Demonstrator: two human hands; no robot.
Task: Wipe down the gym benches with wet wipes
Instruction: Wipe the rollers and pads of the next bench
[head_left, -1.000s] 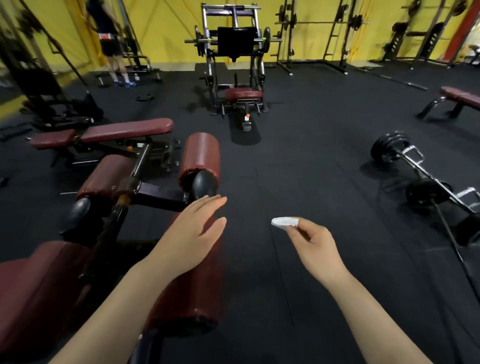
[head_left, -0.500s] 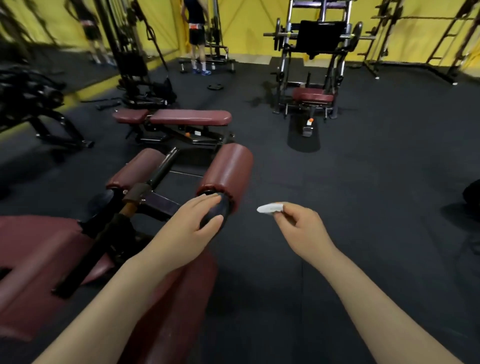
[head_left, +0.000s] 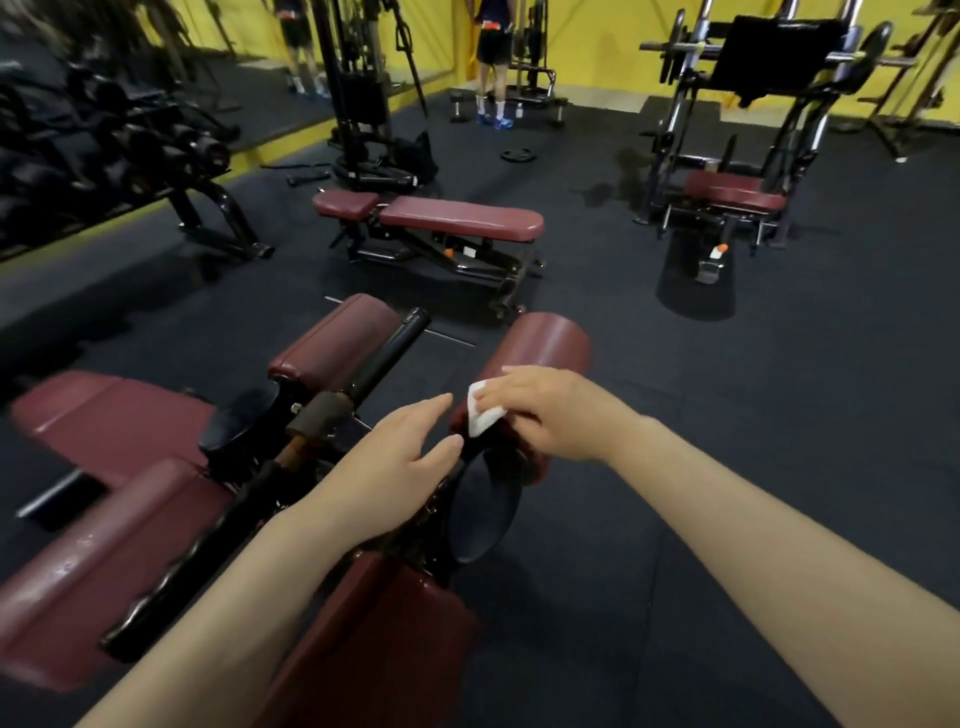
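The wet wipe (head_left: 483, 415), a small white folded square, lay pressed against the near end of a glossy maroon vinyl roller pad (head_left: 535, 358), a cylinder whose long axis ran away from the camera. The right hand (head_left: 545, 410) arched palm-down over it, fingers pinching the wipe. The left hand (head_left: 400, 457) rested flat beside it, fingers together and loosely extended, holding nothing.
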